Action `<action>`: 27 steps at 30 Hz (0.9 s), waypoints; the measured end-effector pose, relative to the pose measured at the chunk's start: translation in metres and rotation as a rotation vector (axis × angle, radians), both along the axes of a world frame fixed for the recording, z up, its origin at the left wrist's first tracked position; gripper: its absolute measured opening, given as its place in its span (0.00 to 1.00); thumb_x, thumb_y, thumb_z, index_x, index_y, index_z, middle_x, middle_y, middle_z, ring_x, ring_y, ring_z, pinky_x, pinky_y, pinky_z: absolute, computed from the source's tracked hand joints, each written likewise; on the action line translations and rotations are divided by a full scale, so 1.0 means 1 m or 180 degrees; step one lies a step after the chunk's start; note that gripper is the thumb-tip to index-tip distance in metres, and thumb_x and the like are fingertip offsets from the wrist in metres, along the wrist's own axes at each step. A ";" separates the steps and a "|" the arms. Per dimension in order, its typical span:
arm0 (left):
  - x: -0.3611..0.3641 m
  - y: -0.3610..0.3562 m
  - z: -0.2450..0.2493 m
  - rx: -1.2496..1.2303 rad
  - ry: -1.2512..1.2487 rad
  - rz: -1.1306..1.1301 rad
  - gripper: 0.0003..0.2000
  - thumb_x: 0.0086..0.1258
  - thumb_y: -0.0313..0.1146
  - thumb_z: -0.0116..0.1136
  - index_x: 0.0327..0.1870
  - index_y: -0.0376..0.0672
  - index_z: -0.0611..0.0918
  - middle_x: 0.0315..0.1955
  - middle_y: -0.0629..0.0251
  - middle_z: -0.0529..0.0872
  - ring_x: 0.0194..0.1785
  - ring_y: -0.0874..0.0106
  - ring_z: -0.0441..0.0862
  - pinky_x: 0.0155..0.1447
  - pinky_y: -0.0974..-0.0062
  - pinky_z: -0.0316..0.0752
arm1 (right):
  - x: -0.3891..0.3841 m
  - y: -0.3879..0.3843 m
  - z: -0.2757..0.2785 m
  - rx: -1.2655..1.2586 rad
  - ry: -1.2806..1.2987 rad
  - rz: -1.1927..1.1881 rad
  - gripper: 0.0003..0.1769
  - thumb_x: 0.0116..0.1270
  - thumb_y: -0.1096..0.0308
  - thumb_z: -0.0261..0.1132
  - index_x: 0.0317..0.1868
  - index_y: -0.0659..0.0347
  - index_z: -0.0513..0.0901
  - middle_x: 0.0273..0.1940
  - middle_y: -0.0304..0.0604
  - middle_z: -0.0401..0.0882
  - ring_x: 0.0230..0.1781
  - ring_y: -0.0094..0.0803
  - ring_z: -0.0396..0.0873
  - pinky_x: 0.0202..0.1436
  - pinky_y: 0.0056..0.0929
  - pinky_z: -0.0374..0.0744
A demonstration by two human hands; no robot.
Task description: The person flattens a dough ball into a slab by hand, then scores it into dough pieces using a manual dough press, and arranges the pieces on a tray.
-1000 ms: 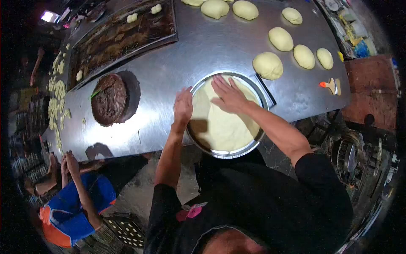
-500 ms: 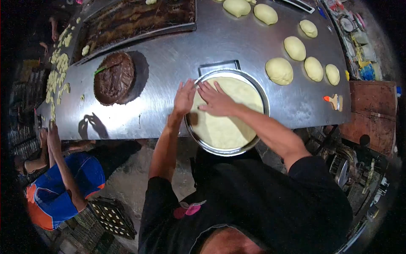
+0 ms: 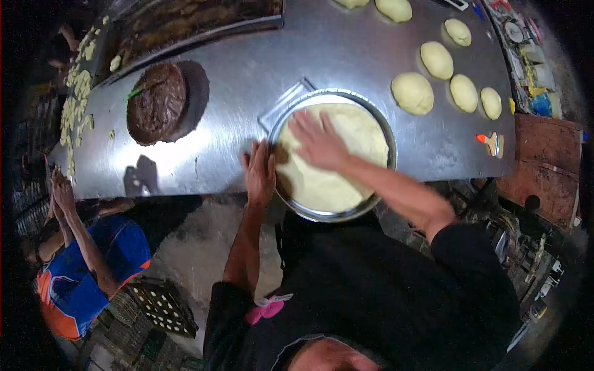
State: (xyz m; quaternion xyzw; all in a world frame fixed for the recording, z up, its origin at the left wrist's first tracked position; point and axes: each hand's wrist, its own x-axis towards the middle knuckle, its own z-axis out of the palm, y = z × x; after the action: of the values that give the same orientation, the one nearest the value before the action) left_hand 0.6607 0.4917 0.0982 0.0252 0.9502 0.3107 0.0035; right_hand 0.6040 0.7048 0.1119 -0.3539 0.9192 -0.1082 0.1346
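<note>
A round metal pan [image 3: 392, 139] sits at the table's front edge, with a flat sheet of pale dough [image 3: 334, 185] spread across its inside. My right hand [image 3: 318, 143] lies open on the dough's upper left part, fingers stretched and slightly blurred. Against the pan's left outer side rests my left hand [image 3: 258, 174], its fingers apart and pointing away from me. A squared metal handle [image 3: 286, 105] juts out at the pan's upper left.
Several dough balls [image 3: 413, 94] and a brush [image 3: 493, 144] lie on the steel table [image 3: 247, 80] at right. A bowl of brown paste [image 3: 158, 105] and a large dark tray [image 3: 185, 28] are at left. Another person [image 3: 99, 260] stands near small dough pieces [image 3: 77, 105].
The pan has turned counterclockwise, its handle shifting from the top to the upper left. My left hand has moved down along the rim; my right hand stays on the dough.
</note>
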 end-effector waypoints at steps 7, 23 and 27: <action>-0.102 -0.001 0.010 0.0285 0.0871 -0.0557 0.25 0.72 0.39 0.53 0.67 0.39 0.68 0.68 0.49 0.66 0.71 0.48 0.62 0.72 0.44 0.51 | -0.017 0.041 0.004 -0.1030 -0.0881 -0.0164 0.38 0.74 0.48 0.45 0.74 0.66 0.52 0.77 0.53 0.44 0.79 0.44 0.39 0.79 0.47 0.38; -0.062 0.002 -0.011 0.0066 0.0339 -0.0500 0.17 0.71 0.34 0.53 0.60 0.45 0.76 0.53 0.51 0.77 0.65 0.43 0.67 0.71 0.44 0.57 | 0.000 -0.027 -0.004 -0.0189 -0.0184 -0.0052 0.39 0.75 0.46 0.42 0.74 0.68 0.50 0.77 0.55 0.41 0.79 0.43 0.37 0.77 0.56 0.35; -0.028 0.013 -0.014 0.0195 0.0570 -0.0083 0.19 0.73 0.38 0.52 0.63 0.45 0.72 0.53 0.52 0.75 0.70 0.45 0.60 0.72 0.45 0.54 | 0.030 -0.038 -0.007 -0.0432 0.0335 -0.0029 0.40 0.72 0.47 0.50 0.72 0.72 0.55 0.75 0.60 0.47 0.78 0.47 0.42 0.76 0.57 0.43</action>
State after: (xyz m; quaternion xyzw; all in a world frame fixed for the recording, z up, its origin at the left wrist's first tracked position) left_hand 0.6323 0.5045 0.0841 0.0654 0.9364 0.3360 -0.0781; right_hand 0.6336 0.6668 0.1047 -0.3632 0.9172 -0.1521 0.0613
